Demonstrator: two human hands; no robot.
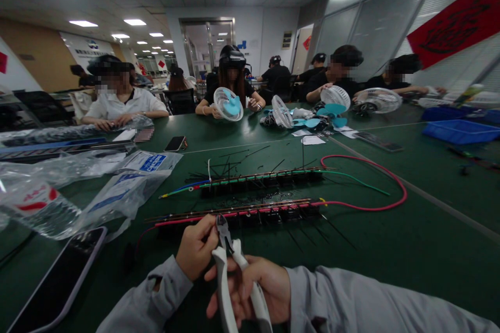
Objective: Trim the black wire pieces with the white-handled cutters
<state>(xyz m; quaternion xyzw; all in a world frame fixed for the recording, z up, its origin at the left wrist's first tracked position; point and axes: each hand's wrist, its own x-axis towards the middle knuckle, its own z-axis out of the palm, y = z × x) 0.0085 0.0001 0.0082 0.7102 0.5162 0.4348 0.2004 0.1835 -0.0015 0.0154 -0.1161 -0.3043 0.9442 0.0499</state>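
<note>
blue bag label (152, 162), red banner (455, 24), both illegible

Your phone (54, 281) lies screen-up at near left, beside clear plastic bags (117, 187). Across the green table (390, 239), seated people handle small white fans (228, 104); blue trays (461, 131) sit far right.

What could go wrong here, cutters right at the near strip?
The cutters in the right hand point at the left hand: a slip could nip a finger. The red wire runs along the near strip and could be cut. Clipped tie ends could fly toward the people opposite.
</note>
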